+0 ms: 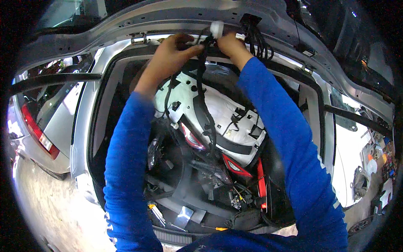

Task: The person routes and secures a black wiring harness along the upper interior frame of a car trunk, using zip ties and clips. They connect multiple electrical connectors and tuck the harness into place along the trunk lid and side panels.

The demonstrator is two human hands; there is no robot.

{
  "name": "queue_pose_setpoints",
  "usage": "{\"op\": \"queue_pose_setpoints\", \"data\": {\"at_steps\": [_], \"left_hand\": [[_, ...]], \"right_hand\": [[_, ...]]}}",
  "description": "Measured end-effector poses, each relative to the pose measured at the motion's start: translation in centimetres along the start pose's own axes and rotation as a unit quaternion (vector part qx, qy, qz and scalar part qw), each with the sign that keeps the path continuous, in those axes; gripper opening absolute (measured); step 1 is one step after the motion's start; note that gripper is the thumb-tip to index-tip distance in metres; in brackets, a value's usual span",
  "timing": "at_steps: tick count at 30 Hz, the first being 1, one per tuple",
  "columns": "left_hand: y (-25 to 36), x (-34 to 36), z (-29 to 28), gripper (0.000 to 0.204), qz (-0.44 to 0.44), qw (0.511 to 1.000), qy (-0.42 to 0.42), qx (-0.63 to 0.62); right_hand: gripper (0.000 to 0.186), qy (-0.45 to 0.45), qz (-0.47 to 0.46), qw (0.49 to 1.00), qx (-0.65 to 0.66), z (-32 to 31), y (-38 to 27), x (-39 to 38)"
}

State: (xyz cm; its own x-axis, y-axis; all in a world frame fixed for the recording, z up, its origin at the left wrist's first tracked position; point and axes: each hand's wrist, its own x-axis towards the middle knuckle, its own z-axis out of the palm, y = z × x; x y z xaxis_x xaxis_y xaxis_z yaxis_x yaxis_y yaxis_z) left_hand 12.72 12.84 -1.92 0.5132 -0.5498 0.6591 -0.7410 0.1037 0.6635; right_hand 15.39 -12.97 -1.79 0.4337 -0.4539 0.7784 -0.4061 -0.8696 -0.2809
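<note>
In the head view, a dark wiring harness (200,82) hangs below the raised tailgate (176,19). The left hand (173,53) has a part-open grip, thumb beside the harness; the right hand's (232,45) grip, I cannot tell. Best to support the harness's weight, avoiding strain

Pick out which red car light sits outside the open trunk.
The long, far-left light, on a silver car; the triangular light and the one above it lie inside the trunk.

At the left stands a silver car (59,136) with a red tail light (33,126); inside the trunk (275,170), a white panel (224,105) lies beside a red lamp (236,166)
</note>
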Motion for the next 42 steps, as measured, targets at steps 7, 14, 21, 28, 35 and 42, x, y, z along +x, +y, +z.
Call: {"op": "queue_pose_setpoints", "data": {"at_steps": [7,14,21,28,35,42], "left_hand": [[-3.0,3.2,6.2,0.065,0.106,0.911,0.023,0.399],[-4.0,1.9,5.5,0.062,0.157,0.901,0.039,0.402],[-2.4,4.1,6.9,0.059,0.007,0.902,-0.036,0.43],[-3.6,4.6,6.6,0.051,0.03,0.903,-0.069,0.423],[-4.0,3.7,7.0,0.055,0.08,0.921,0.022,0.381],[-1.0,6.0,8.5,0.051,-0.062,0.965,0.088,0.24]], "right_hand": [[0.037,-0.225,-0.324,0.874,-0.283,2.7,4.2,5.1],[0.031,-0.235,-0.132,0.963,0.023,-2.6,1.5,0.9],[0.039,-0.228,-0.102,0.967,0.049,-2.1,2.0,1.1],[0.036,0.029,-0.167,0.971,0.169,-7.9,1.8,-9.8],[0.041,0.128,-0.289,0.948,-0.029,-16.2,4.1,-10.4],[0.051,0.15,-0.314,0.916,-0.199,-20.5,5.8,-8.1]]}}
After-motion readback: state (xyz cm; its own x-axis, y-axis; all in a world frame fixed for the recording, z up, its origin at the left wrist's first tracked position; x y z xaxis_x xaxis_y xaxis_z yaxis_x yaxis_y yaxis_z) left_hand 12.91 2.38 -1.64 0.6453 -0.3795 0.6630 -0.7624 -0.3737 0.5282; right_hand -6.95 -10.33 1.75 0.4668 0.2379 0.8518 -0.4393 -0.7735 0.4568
